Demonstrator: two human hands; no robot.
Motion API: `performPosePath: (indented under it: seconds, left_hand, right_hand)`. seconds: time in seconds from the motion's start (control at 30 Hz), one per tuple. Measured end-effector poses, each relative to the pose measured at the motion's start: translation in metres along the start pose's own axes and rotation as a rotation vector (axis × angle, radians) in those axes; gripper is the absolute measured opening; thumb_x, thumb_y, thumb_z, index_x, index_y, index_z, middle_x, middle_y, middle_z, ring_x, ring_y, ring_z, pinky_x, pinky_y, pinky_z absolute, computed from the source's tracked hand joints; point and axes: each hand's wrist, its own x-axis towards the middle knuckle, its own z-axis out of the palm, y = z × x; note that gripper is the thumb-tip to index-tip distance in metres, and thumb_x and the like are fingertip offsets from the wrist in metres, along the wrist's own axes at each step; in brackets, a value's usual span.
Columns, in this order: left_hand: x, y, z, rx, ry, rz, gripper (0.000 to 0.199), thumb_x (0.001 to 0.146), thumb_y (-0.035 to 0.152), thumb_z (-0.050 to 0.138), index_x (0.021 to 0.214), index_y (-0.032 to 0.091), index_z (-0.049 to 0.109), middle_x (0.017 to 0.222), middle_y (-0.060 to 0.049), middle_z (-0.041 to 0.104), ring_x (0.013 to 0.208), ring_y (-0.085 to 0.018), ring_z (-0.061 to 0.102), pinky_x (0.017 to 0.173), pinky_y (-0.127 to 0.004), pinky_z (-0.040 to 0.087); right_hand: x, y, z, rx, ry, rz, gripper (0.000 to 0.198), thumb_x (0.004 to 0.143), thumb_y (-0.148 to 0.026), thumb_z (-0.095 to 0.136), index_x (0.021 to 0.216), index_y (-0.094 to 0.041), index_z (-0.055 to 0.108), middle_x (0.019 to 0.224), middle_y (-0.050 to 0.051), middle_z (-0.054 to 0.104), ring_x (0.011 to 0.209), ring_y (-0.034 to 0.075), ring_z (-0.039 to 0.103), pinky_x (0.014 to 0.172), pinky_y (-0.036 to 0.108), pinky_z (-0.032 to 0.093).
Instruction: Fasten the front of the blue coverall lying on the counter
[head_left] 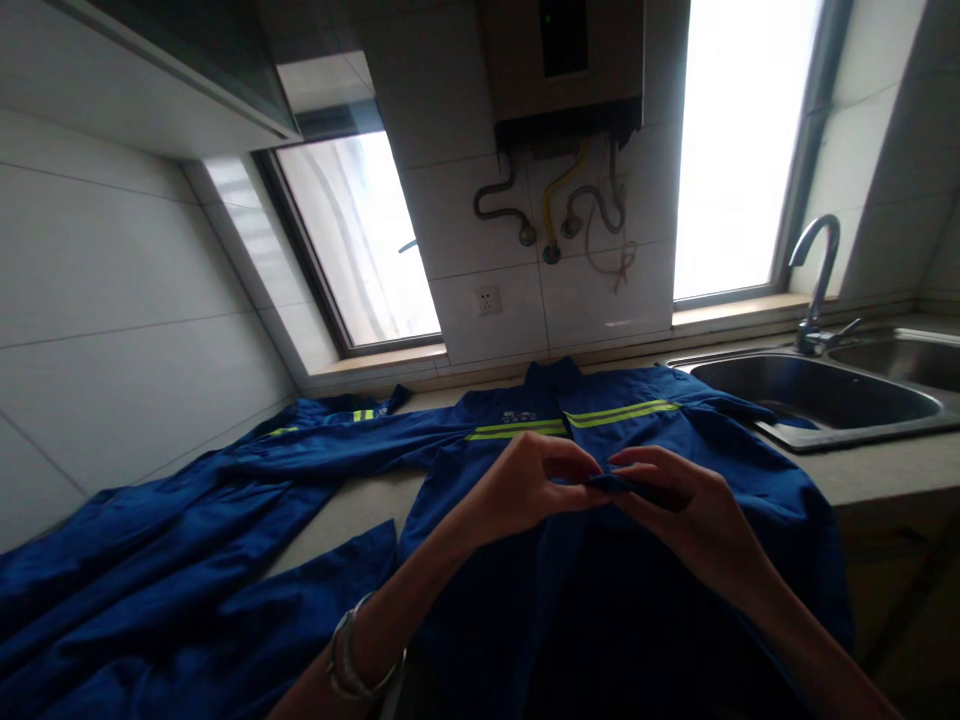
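A blue work jacket (480, 500) with yellow-green stripes across its chest lies spread on the countertop, collar toward the wall. Over its front, my left hand (529, 480) pinches a bit of the blue cloth between thumb and fingers. Facing it, my right hand (679, 490) grips the same edge of the jacket, fingertips almost touching those of the left. The small part between the fingers is mostly hidden, so I cannot make out its detail. A silver bangle circles my left wrist.
More blue clothing (195, 520) with yellow-green bands lies on the left of the countertop (877, 470). A double sink (810, 395) with a chrome faucet (821, 270) is at right; one jacket sleeve reaches its rim. A water heater (566, 70) with pipes hangs above, between two windows.
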Motion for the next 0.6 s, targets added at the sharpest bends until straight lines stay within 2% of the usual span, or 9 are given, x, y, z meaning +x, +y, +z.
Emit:
performPosePath:
  seconds: [0.27, 0.47, 0.6]
  left_hand:
    - [-0.009, 0.015, 0.007, 0.553, 0.144, 0.09, 0.015, 0.077, 0.024, 0.062, 0.088, 0.015, 0.066, 0.084, -0.004, 0.066, 0.078, -0.016, 0.06, 0.073, -0.026, 0.045]
    - [-0.012, 0.014, 0.019, 0.701, 0.135, 0.075, 0.014, 0.083, 0.022, 0.055, 0.093, 0.015, 0.061, 0.091, -0.006, 0.062, 0.084, -0.018, 0.06, 0.075, -0.028, 0.046]
    - [-0.012, 0.017, 0.022, 0.763, 0.104, 0.073, 0.018, 0.085, 0.024, 0.052, 0.098, 0.013, 0.057, 0.096, -0.008, 0.059, 0.089, -0.021, 0.058, 0.078, -0.031, 0.046]
  right_hand:
    - [0.0, -0.004, 0.006, -0.068, 0.028, -0.083, 0.029, 0.078, -0.032, 0.062, 0.104, -0.023, 0.056, 0.095, 0.004, 0.07, 0.09, 0.021, 0.066, 0.078, 0.03, 0.053]
    - [-0.002, -0.006, 0.003, -0.256, 0.044, -0.194, 0.021, 0.08, -0.023, 0.056, 0.1, -0.024, 0.051, 0.092, 0.003, 0.07, 0.093, 0.022, 0.064, 0.079, 0.031, 0.05]
    - [-0.003, -0.007, -0.001, -0.284, 0.036, -0.244, 0.017, 0.08, -0.021, 0.055, 0.095, -0.024, 0.047, 0.091, 0.001, 0.068, 0.09, 0.02, 0.064, 0.076, 0.029, 0.049]
